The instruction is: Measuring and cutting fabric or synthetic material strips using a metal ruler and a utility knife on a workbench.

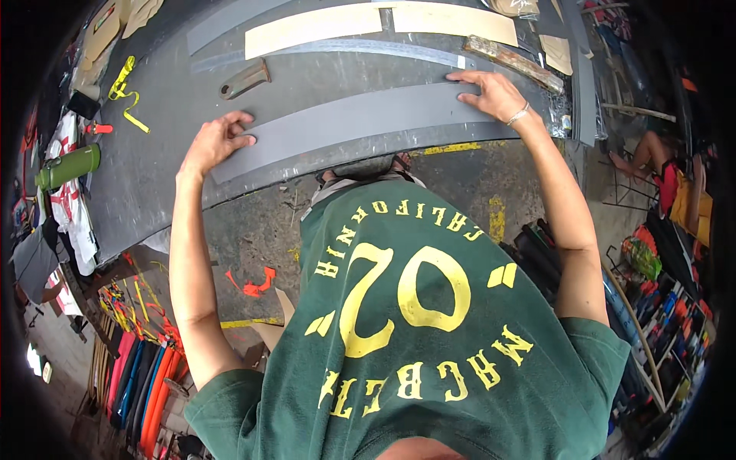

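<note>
Under both thumbs lay a grey strip (356,119) | left hand (211,146): touched it, fingers parted | right hand (498,97): fingers stood apart

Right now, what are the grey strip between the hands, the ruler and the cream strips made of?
Grey strip: maybe plastic sheet or coated fabric; it looks smooth, matte and evenly coloured. Ruler: probably clear plastic, slightly shiny, since the dark table shows through. Cream strips: likely card or stiff paper, dull-surfaced and flat.

- soft, even light on my table (176,100)
- my fingers (233,117) look fairly crisp
- white glare patch (34,359) toward eight o'clock
- near table edge bows inside black rim (19,46)
- clutter (675,307) near four o'clock softens
</note>
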Demonstrator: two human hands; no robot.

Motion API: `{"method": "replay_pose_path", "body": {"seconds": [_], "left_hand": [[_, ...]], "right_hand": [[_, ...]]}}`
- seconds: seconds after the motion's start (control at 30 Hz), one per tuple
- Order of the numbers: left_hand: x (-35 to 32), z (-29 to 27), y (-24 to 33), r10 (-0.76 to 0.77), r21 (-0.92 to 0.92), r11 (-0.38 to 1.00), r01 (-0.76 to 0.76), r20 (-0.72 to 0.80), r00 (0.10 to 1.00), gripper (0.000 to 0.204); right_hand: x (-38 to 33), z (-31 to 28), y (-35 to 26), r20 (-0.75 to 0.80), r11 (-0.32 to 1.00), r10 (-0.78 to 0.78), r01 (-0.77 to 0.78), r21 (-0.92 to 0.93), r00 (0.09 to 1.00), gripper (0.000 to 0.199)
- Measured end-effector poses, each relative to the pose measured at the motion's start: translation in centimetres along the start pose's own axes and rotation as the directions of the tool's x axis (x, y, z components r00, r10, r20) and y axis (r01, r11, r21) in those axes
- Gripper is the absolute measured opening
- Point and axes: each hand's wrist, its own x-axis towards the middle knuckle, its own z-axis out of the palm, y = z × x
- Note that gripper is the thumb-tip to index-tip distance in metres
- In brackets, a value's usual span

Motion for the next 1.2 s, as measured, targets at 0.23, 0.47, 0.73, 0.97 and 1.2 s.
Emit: {"method": "replay_pose_path", "body": {"seconds": [0.23,0.47,0.73,0.97,1.2], "left_hand": [[-3.8,2.6,2.7,0.345,0.073,0.937,-0.343,-0.362,0.866,0.027],[-4.1,4.7,2.6,0.396,0.271,0.918,-0.289,-0.591,0.703,0.03],[-4.1,5.8,2.6,0.359,0.305,0.931,-0.201,-0.665,0.654,0.032],[-3.6,6.1,2.6,0.374,0.323,0.925,-0.201,-0.675,0.636,0.032],[-4.0,5.7,2.8,0.358,0.284,0.934,-0.218,-0.698,0.62,0.029]], "right_hand": [[-4.2,0.1,0.2,-0.395,0.976,-0.21,0.213,-0.037,0.894,0.029],[-4.7,1.7,0.6,-0.561,0.972,-0.222,0.227,-0.062,0.798,0.045],[-4.2,1.5,0.9,-0.565,0.952,-0.307,0.244,-0.186,0.766,0.043],[-3.9,2.2,1.6,-0.608,0.96,-0.278,0.243,-0.142,0.744,0.036],[-4.1,2.0,0.7,-0.674,0.96,-0.254,0.265,-0.089,0.694,0.028]]}}
